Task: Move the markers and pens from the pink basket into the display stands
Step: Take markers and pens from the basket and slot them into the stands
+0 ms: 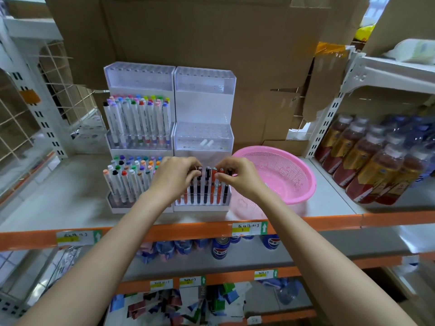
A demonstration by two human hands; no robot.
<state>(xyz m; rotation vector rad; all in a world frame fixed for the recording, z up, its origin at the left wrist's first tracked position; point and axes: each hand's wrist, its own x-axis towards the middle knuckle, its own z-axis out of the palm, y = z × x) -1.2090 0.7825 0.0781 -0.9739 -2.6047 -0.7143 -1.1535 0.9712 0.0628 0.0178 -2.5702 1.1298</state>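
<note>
Both hands are at the front, lowest tier of the right display stand (203, 100), where a row of dark and orange-red pens (207, 187) stands upright in its slots. The left hand (175, 177) has its fingers curled over the caps at the left end of the row and hides the pens beneath it. The right hand (237, 176) pinches the caps at the right end between thumb and fingertips. The pink basket (296, 187) sits on the shelf (70, 196) just to the right of this stand, tilted toward the camera, with the right wrist crossing in front of its near rim. The left display stand (138, 76) touches the right one, and its two lower tiers are packed with white markers (138, 118) with coloured caps, close against the left forearm. Two small white pieces (207, 143) lie on the middle tier of the right stand. Cardboard boxes (188, 31) wall off the back of the shelf. Shrink-wrapped drink bottles (367, 161) stand to the right, and blue cans (220, 247) sit on the shelf below.
</note>
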